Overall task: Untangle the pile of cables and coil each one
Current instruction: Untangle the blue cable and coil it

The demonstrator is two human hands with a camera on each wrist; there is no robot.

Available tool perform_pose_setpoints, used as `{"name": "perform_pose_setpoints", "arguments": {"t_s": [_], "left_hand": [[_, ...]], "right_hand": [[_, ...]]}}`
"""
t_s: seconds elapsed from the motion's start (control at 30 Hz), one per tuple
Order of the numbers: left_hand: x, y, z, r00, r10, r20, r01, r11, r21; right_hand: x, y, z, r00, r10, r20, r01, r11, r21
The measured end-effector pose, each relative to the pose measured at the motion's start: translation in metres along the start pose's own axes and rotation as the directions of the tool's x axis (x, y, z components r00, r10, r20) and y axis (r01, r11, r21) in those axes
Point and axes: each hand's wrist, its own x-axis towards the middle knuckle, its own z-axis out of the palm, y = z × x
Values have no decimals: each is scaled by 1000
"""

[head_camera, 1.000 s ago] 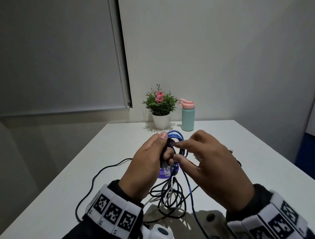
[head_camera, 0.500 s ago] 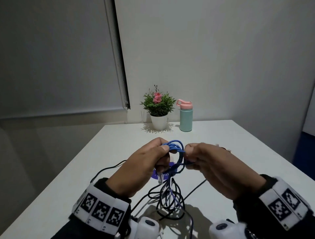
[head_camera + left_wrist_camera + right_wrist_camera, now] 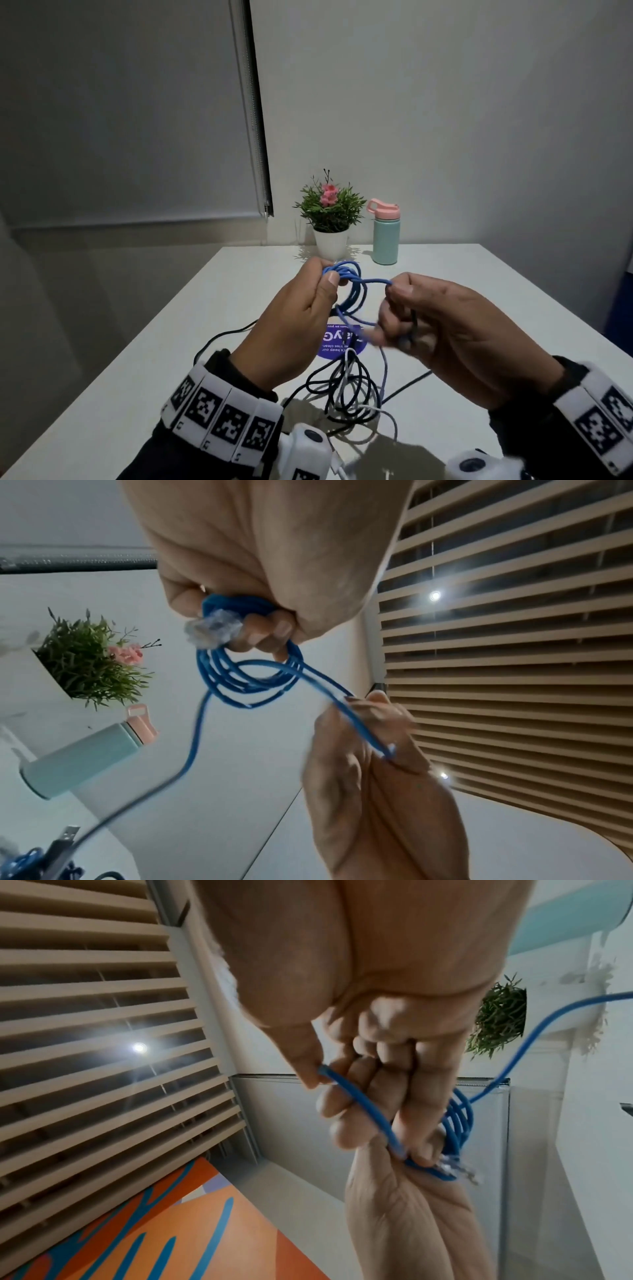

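The left hand grips the coiled loops of the blue cable above the table — its clear plug pokes out by the curled fingers. The right hand pinches one strand — black and white cables lie tangled near the front edge.

Both wrists wear white bands printed with black square markers over dark sleeves; white cameras sit below.
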Motion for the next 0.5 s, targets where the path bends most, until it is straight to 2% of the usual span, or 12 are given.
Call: {"name": "perform_pose_setpoints", "arguments": {"t_s": [0.07, 0.13, 0.27, 0.33, 0.37, 0.4, 0.43, 0.47, 0.5], "left_hand": [[0, -2, -1, 1000, 2, -29, -1, 1000, 29], [2, -6, -6, 996, 7, -88, 1, 996, 94], [7, -15, -18, 986, -47, -162, 59, 995, 74], [8, -18, -21, 981, -65, -183, 80, 994, 77], [8, -19, -21, 979, -69, -190, 86, 993, 82], [8, -19, -21, 979, -68, -193, 86, 993, 85], [8, -20, -21, 979, -64, -196, 83, 992, 92], [8, -19, -20, 978, -58, -202, 80, 992, 101], [8, -19, -19, 975, -53, -213, 77, 991, 107]], "right_hand": [[-5, -9, -3, 995, 87, 47, -87, 996, 5], [-9, -18, -8, 993, 114, 40, -112, 993, -48], [-11, -28, -11, 999, -2, 41, 7, 993, -116], [-13, -31, -12, 1000, -19, 10, 21, 975, -219], [-14, -34, -15, 999, -38, -6, 34, 945, -326], [-16, -37, -19, 996, -81, -22, 61, 874, -482], [-18, -40, -22, 990, -141, -23, 94, 765, -637], [-19, -44, -24, 981, -192, -19, 117, 668, -735], [-20, -45, -25, 974, -226, -26, 131, 647, -751]]}}
